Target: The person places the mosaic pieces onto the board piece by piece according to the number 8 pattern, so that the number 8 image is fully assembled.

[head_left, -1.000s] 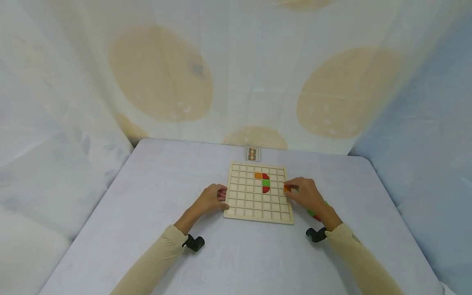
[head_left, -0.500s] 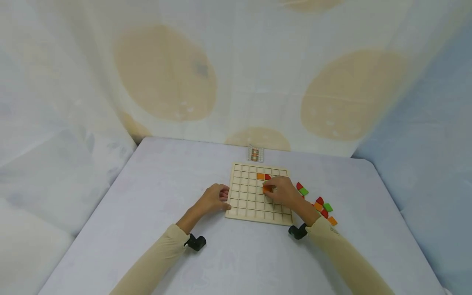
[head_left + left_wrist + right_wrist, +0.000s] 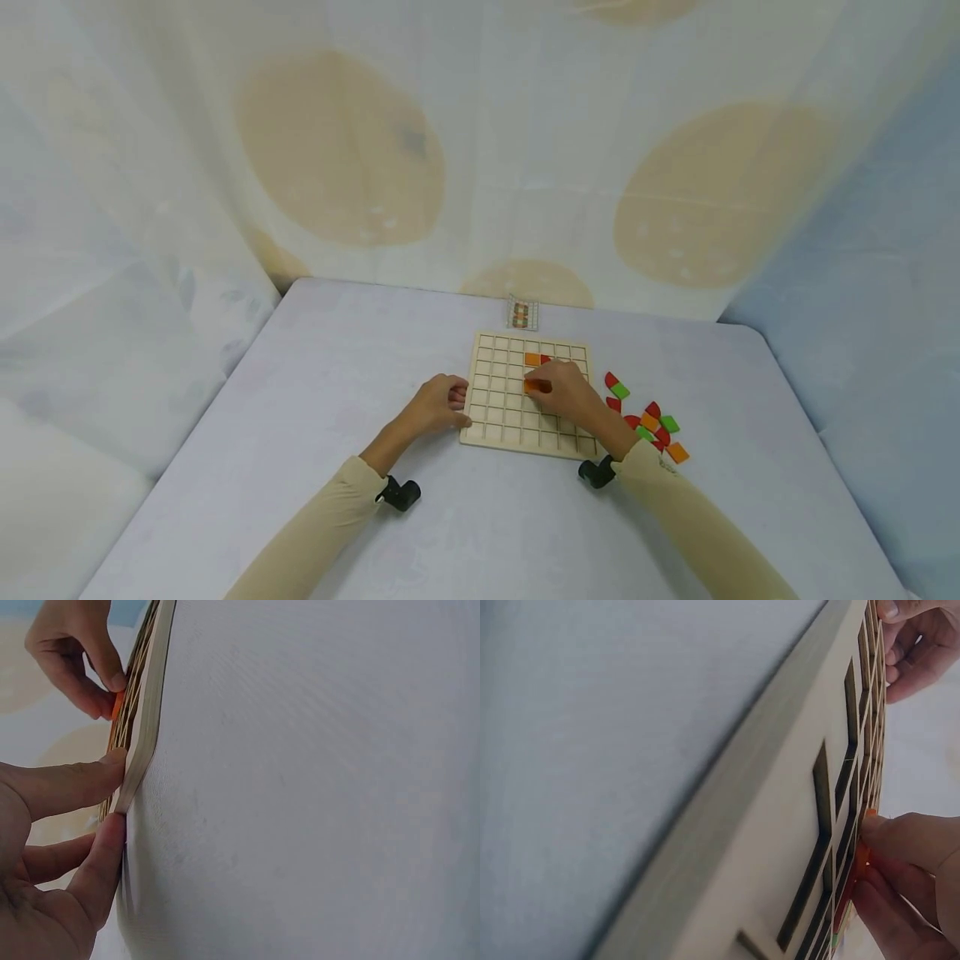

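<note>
A square wooden grid board [image 3: 497, 414] lies on the table. At its left edge my left hand [image 3: 432, 406] grips it, the thumb [image 3: 82, 784] on the top face and a finger touching the side edge. Over the board's middle, my right hand [image 3: 567, 393] pinches an orange square tile [image 3: 531, 386] between thumb and fingers; the tile [image 3: 863, 855] is at the grid surface, but whether it is seated in a cell I cannot tell. Behind the hand, another orange tile [image 3: 532, 359] sits in a cell beside a partly covered red piece [image 3: 545, 359]. My right hand hides the pieces in the middle.
Several loose red, green and orange pieces [image 3: 649, 422] lie on the table right of the board. A small card [image 3: 522, 315] with a coloured grid pattern stands behind the board. Curtains [image 3: 525, 167] close off the back and sides of the table [image 3: 337, 350].
My right hand has come left from the board's right edge to its middle, carrying the orange tile. The loose pieces at the right are uncovered. My left hand stays at the board's edge.
</note>
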### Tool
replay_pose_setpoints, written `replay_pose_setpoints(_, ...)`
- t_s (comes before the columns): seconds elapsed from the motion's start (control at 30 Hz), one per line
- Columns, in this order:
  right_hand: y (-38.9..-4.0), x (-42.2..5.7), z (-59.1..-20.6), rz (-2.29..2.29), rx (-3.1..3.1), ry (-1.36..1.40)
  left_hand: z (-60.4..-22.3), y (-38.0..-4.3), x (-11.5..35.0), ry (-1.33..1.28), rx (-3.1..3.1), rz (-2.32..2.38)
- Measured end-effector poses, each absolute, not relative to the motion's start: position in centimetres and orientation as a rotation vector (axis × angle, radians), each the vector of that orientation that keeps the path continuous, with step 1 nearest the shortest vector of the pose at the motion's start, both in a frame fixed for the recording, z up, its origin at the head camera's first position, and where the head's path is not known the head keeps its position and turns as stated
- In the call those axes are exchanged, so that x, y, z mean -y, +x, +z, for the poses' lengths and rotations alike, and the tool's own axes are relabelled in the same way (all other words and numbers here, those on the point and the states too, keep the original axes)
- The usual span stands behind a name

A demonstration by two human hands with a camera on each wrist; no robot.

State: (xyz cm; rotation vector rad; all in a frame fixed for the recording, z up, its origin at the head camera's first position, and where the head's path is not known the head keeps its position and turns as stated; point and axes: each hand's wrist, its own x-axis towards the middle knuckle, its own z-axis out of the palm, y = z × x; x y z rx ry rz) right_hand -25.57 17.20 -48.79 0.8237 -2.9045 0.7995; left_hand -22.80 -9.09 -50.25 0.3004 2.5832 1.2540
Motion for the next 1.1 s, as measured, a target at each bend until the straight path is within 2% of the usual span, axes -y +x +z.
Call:
replay_pose_setpoints(0.67,-25.7,-17.4,-49.0,0.841,2.82,0.865,-49.6,-22.5,9.3,0.303,-2.593,1.238)
replay_pose_setpoints(0.83,-25.9,-19.3,-48.5,0.832,2.724,0.845,-49.7,-22.6,9.3,0.306,-2.577,1.262)
replay_pose_setpoints(1.1,-26.2,-24.4,-48.4,0.817,2.819,0.563,-49.4,-22.5,9.3,0.299,-2.585,1.244)
